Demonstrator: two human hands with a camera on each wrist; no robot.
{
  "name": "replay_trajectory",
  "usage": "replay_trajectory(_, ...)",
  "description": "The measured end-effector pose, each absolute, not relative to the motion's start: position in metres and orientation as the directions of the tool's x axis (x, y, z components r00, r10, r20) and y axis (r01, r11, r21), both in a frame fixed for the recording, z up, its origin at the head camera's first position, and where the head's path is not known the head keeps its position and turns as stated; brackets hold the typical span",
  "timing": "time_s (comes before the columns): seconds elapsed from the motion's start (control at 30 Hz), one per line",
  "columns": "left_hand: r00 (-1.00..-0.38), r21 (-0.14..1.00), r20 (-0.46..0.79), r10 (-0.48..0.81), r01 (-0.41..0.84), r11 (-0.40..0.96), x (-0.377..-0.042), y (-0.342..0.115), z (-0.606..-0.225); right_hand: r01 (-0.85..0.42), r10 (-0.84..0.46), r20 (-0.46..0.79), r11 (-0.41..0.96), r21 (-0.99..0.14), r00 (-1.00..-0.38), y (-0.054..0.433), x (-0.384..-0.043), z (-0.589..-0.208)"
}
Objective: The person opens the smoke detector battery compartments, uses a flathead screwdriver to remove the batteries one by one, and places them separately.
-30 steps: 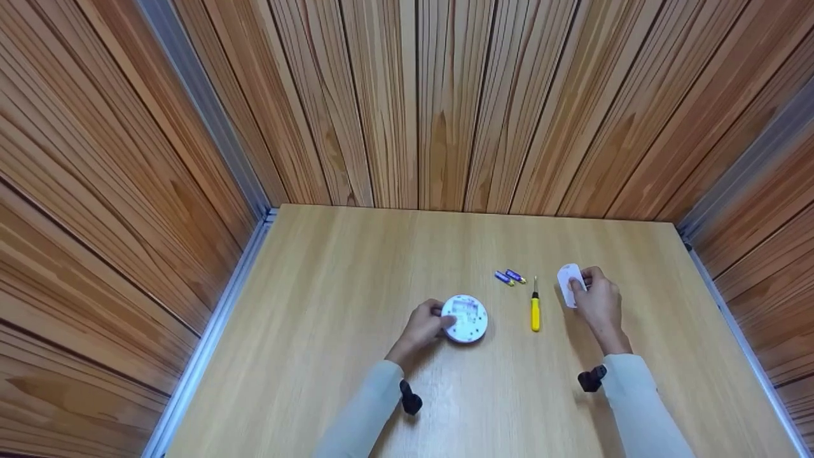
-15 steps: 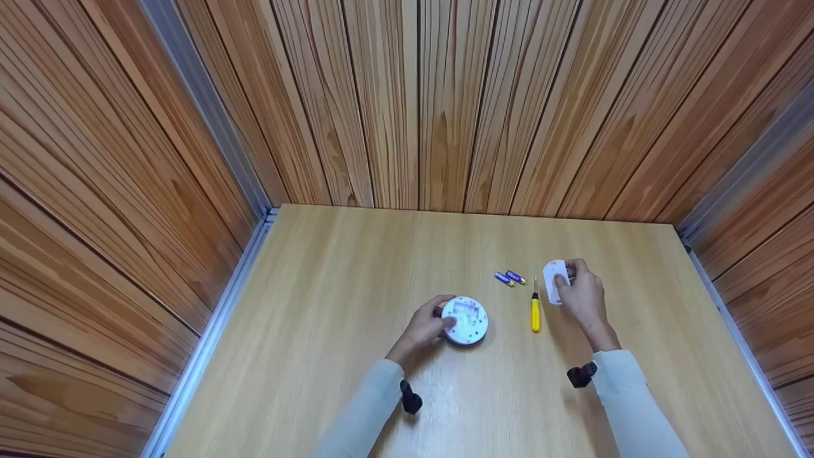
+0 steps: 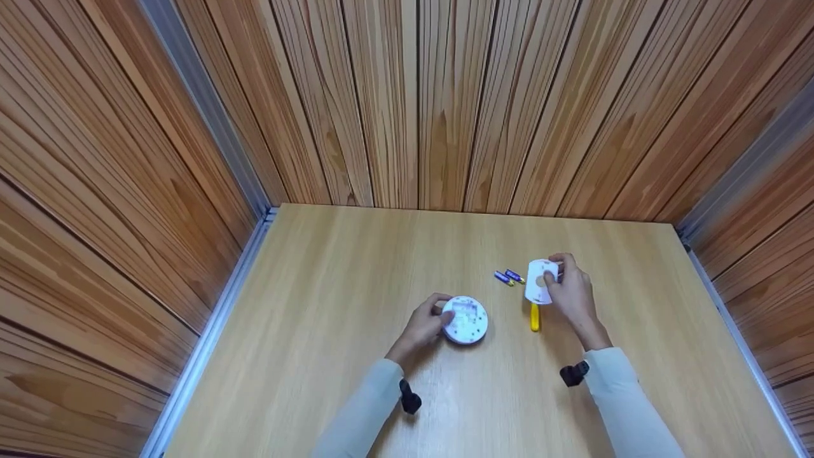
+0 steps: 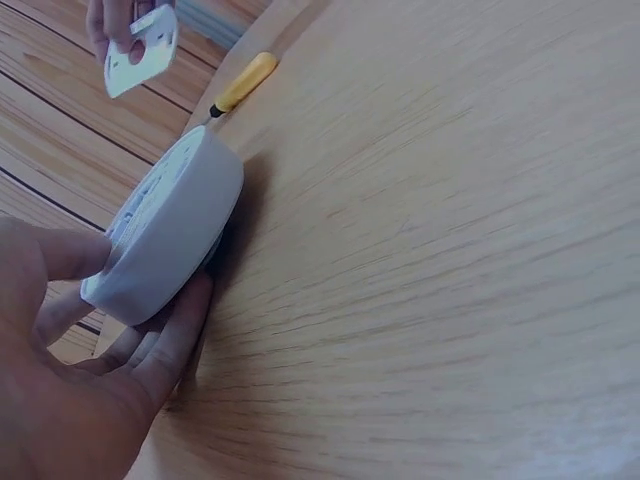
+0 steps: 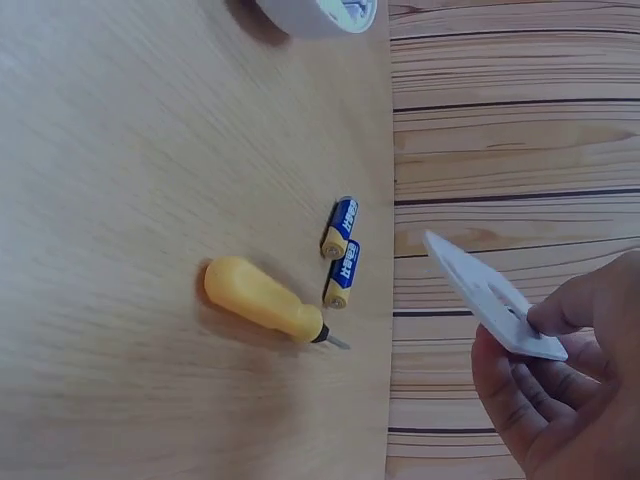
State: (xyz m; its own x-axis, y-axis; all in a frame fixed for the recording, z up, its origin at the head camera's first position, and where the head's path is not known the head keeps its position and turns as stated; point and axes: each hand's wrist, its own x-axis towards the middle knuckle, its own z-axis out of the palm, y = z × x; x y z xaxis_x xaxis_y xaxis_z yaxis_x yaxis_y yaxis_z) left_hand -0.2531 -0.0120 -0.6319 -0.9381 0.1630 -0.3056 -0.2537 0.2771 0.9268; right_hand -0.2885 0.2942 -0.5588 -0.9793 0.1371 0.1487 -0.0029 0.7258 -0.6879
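My left hand (image 3: 422,326) holds a round white device (image 3: 467,324) by its left side, thumb on top and fingers beneath. The upper face of the device has a recessed compartment and several small dark holes. In the left wrist view the device (image 4: 180,230) is tilted, its lower side close over the table. My right hand (image 3: 573,298) pinches a flat white plate (image 3: 536,294) with rounded ends and a round hole in its middle. Raised above the table, the plate overlaps the shaft of a yellow-handled screwdriver (image 3: 535,319) in the head view.
Two blue-and-gold batteries (image 5: 341,250) lie side by side on the table (image 3: 356,267), left of the screwdriver's tip in the head view. Wood-plank walls (image 3: 439,114) stand behind and at both sides. A metal rail (image 3: 210,331) runs along the table's left edge.
My right hand has carried the white plate leftward, from right of the screwdriver to over its shaft. My left hand and the round device have stayed almost in place.
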Motion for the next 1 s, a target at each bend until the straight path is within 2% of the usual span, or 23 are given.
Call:
replay_trajectory(0.17,-0.937,0.927,-0.315,0.15,-0.269,0.261,-0.254,-0.011,-0.632,0.009,0.144,0.13,0.705,-0.71,-0.981,0.285,-0.289,-0.557)
replay_trajectory(0.37,-0.939,0.918,-0.324,0.119,-0.281,0.281,-0.256,-0.008,-0.63,-0.034,0.134,0.171,0.684,-0.729,-0.976,0.277,-0.288,-0.551)
replay_trajectory(0.5,-0.948,0.921,-0.3,0.107,-0.259,0.29,-0.256,-0.008,-0.63,-0.024,0.122,0.14,0.664,-0.747,-0.983,0.272,-0.287,-0.547)
replay_trajectory(0.73,-0.954,0.921,-0.284,0.102,-0.241,0.307,-0.257,-0.007,-0.631,-0.106,0.065,0.203,0.677,-0.729,-0.977,0.267,-0.289,-0.548)
replay_trajectory(1.0,-0.944,0.922,-0.316,0.094,-0.282,0.264,-0.257,-0.008,-0.632,-0.049,0.055,0.102,0.595,-0.802,-0.993,0.259,-0.286,-0.549)
